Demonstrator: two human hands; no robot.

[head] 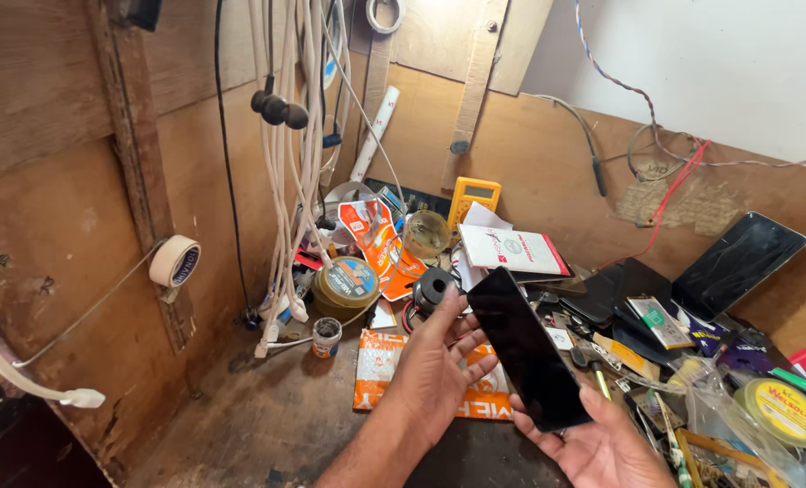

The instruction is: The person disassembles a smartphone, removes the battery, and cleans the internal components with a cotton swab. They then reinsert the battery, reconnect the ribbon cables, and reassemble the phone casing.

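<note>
A flat black rectangular glass phone point(527, 351) is held tilted above the tabletop, its dark screen facing up and its long axis running from upper left down to lower right. The right hand point(602, 443) lies palm-up beneath the phone's lower end, fingers curled up around its near edge — gripping it from below. The left hand point(439, 361) is spread open beside the phone's left long edge, fingertips touching or just short of that edge; it closes on nothing.

Below the hands, the worn brown wooden tabletop point(267, 425) carries an orange and white flat plastic packet point(376, 370), lying partly under the left hand. Just beyond the phone's upper end sits a small black round speaker-like part point(433, 287), and to its left a round brass-coloured tin with a blue label point(346, 285) and a small white pot point(327, 336). A white booklet with red print point(516, 248) leans behind the phone, with a yellow multimeter point(473, 199) farther back. At the right — amid a heap of small parts and tools — a second dark phone with a glossy screen point(737, 264) leans against the back wall, and a round yellow-green tin point(787, 411) lies near the right edge.

The walls are bare plywood. A bundle of white cables point(290, 181) hangs in the corner, and a roll of cream tape point(175, 262) hangs on a wire on the left wall.
</note>
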